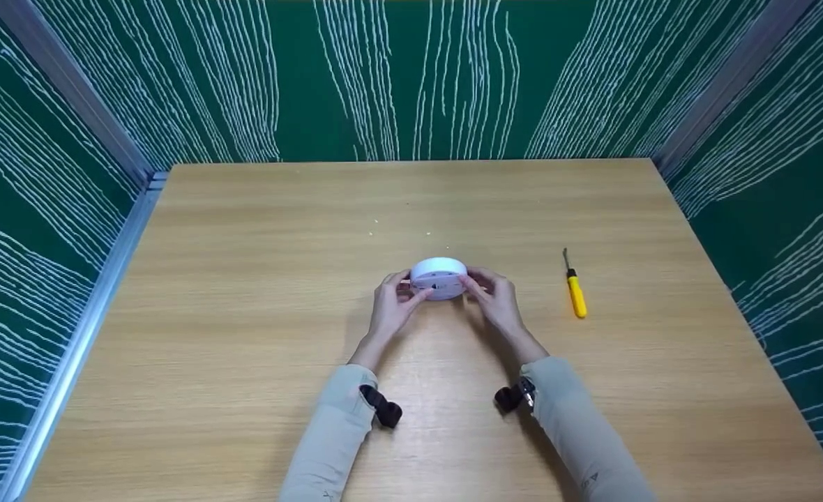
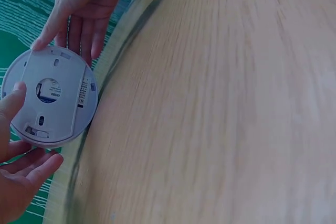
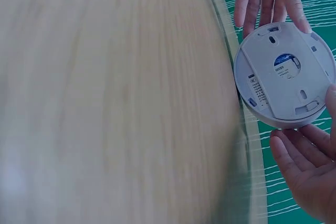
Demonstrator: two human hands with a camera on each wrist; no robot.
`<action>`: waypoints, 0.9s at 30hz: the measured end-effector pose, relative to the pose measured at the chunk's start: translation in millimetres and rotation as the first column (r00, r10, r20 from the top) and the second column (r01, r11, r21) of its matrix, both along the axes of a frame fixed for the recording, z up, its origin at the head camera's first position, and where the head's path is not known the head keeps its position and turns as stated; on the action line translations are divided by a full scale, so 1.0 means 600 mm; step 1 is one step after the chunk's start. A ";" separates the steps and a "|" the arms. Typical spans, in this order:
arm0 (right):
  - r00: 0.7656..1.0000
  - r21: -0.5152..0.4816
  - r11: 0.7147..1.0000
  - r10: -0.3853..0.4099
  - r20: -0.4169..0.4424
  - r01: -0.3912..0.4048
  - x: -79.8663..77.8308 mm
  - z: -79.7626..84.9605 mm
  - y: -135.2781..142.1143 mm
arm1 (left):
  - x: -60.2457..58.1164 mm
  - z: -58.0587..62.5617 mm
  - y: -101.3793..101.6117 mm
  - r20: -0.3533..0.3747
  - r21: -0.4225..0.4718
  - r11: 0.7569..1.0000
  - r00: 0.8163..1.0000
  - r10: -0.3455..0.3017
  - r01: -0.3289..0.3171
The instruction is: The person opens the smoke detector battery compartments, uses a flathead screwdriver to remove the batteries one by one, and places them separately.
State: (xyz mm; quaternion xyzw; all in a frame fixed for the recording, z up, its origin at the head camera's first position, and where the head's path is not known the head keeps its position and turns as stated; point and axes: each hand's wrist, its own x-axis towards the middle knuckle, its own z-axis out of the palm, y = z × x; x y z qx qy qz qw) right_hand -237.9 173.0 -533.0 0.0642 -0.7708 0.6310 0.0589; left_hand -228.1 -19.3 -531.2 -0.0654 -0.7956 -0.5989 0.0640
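Observation:
A round white smoke detector point(image 1: 439, 266) is held between the two hands near the middle of the table. Its back, with a mounting plate, slots, a round centre hole and a printed label, faces the wrist cameras; in the left wrist view the detector point(image 2: 60, 114) shows this side whole. The left hand point(image 1: 392, 305) grips the left edge, thumb on the back and fingers behind the rim. On the opposite edge, the right hand point(image 1: 498, 301) holds it the same way. The detector's front is hidden.
To the right of the hands a screwdriver point(image 1: 577, 293) with a yellow handle lies on the wooden table point(image 1: 244, 314). Several tiny pale crumbs point(image 1: 428, 233) are scattered beyond the detector. Green walls with white streaks point(image 1: 411, 84) border the table at the back and sides.

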 end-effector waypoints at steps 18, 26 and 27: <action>0.998 -0.063 0.997 -0.052 -0.038 0.049 0.015 0.037 -0.012 | -0.003 -0.014 0.011 -0.012 0.040 0.996 0.997 -0.080 0.080; 0.997 -0.088 0.993 -0.082 0.005 0.082 0.018 0.043 -0.014 | 0.003 -0.016 0.012 -0.027 0.004 0.997 0.997 -0.073 0.073; 0.996 -0.081 0.993 -0.086 0.004 0.086 0.019 0.043 -0.014 | 0.003 -0.016 0.012 -0.030 -0.002 0.997 0.997 -0.073 0.072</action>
